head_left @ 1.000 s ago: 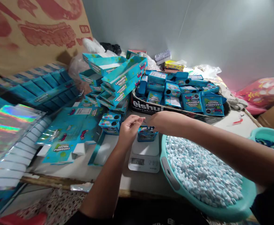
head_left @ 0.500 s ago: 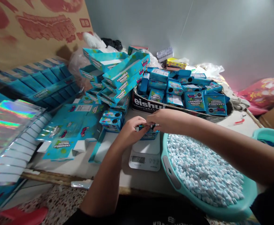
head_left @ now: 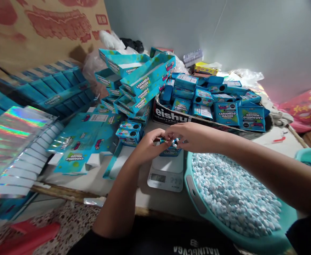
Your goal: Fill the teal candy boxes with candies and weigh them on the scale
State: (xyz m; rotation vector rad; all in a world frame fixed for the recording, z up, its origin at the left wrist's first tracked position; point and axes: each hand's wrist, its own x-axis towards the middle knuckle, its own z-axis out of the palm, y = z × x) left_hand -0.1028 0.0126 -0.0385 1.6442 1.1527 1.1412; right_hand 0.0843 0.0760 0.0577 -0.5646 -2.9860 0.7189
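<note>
A small blue candy box [head_left: 168, 153] stands on the white kitchen scale [head_left: 157, 186], its top partly hidden by my hands. My left hand [head_left: 152, 143] is closed at the box's upper left edge, thumb and fingers pinching it. Above the box's opening, my right hand [head_left: 186, 136] holds a few white candies [head_left: 175, 143] in bent fingers. A teal basin [head_left: 195, 196] full of pale blue and white candies [head_left: 235, 191] lies under my right forearm. The digits on the scale's display are too blurred to read.
Left of the scale are small filled boxes [head_left: 129, 134], flat blue cartons [head_left: 78, 156] and stacked open trays [head_left: 142, 85]. A black carton [head_left: 171, 115] piled with blue boxes [head_left: 226, 113] stands behind. Holographic sheets [head_left: 12, 148] lie at far left, by the wooden table edge [head_left: 65, 193].
White candies now show at my right fingertips over the box, and those fingers have loosened a little. My left hand stays at the box. The whole view has shifted slightly.
</note>
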